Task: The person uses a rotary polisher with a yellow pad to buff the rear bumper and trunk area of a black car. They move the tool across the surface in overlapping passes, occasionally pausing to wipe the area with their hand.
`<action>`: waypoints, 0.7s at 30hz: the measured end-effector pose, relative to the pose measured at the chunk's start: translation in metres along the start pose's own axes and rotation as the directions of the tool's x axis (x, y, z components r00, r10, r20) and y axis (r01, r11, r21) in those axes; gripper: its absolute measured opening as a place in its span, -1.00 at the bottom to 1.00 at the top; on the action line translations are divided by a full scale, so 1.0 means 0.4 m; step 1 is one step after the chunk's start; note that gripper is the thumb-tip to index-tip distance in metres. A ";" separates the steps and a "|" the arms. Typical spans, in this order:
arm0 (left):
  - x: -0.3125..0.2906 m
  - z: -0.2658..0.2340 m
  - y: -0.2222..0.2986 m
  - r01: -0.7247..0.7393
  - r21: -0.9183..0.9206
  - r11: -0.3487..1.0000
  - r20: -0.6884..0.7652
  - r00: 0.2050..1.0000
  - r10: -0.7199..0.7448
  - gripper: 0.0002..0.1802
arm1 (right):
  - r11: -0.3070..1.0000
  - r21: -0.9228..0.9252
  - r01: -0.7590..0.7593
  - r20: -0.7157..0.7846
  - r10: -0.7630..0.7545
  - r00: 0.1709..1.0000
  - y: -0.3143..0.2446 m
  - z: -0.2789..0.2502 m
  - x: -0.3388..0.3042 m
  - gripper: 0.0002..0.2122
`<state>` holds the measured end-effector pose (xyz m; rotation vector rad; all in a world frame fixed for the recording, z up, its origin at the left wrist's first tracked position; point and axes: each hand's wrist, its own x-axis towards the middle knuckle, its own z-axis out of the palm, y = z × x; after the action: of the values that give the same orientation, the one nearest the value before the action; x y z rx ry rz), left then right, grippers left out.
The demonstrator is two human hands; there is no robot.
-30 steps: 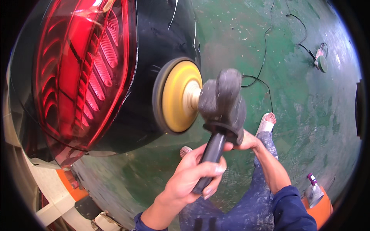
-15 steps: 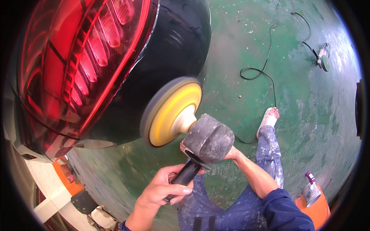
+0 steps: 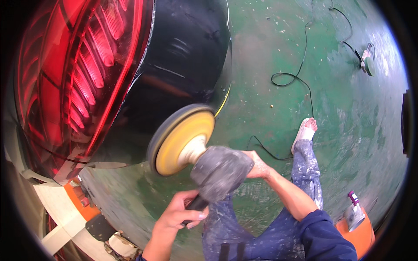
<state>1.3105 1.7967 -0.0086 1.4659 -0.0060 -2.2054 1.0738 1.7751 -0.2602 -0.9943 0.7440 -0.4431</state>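
Note:
Both my hands hold a car polisher with a dark grey, dusty head (image 3: 222, 169). My left hand (image 3: 176, 213) is wrapped round its black side handle (image 3: 198, 206). At the far side of the tool, my right hand (image 3: 259, 166) grips the body, its fingers mostly hidden behind the casing. The round yellow and grey pad (image 3: 185, 141) looks smeared, as if spinning. Its grey face is turned toward the glossy black car panel (image 3: 187, 52); I cannot tell whether they touch. A red tail light (image 3: 93, 76) adjoins the panel on the left.
A black cable (image 3: 300, 71) loops over the green floor (image 3: 257, 56), past my sandalled foot (image 3: 306, 128). Another power tool with a green disc (image 3: 368, 65) lies far right. At lower right, a purple-capped container (image 3: 355, 213) sits on something orange (image 3: 361, 237).
The polisher has moved left and down and its body has turned, so more of my right hand shows. The car panel and tail light sit farther left in view.

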 end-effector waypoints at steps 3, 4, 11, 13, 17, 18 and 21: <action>0.088 0.094 0.084 0.017 0.010 1.000 0.113 0.993 -0.018 -0.42 | 0.999 0.033 0.022 0.000 -0.022 1.000 0.042 -0.094 -0.006 -0.52; 0.121 0.129 0.105 0.015 0.005 1.000 0.144 0.990 -0.015 -0.40 | 0.999 -0.015 0.033 -0.007 -0.033 0.999 0.050 -0.126 -0.007 -0.54; 0.136 0.137 0.077 0.023 -0.002 1.000 0.083 0.996 -0.023 -0.31 | 0.976 -0.216 0.038 0.054 -0.027 0.998 0.120 -0.153 -0.004 -0.57; 0.096 0.079 0.044 0.042 -0.002 0.999 0.048 0.998 -0.042 -0.30 | 0.997 -0.065 0.037 0.038 -0.034 0.999 0.082 -0.080 -0.004 -0.48; 0.012 -0.044 -0.029 0.038 0.050 0.998 -0.070 0.997 -0.035 -0.29 | 0.996 -0.086 0.016 0.017 -0.014 1.000 0.038 0.030 0.027 -0.43; -0.002 -0.063 -0.042 0.039 0.029 0.999 -0.078 0.996 -0.037 -0.38 | 0.988 -0.156 -0.005 0.010 0.007 1.000 0.023 0.046 0.035 -0.46; -0.018 -0.076 -0.052 0.035 0.006 0.999 -0.094 0.995 -0.034 -0.58 | 0.978 -0.205 -0.045 0.067 0.059 0.996 -0.016 0.031 0.033 -0.44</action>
<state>1.3311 1.8258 -0.0206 1.5839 0.0428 -2.1636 1.0917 1.7709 -0.2549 -1.1732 0.7582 -0.2874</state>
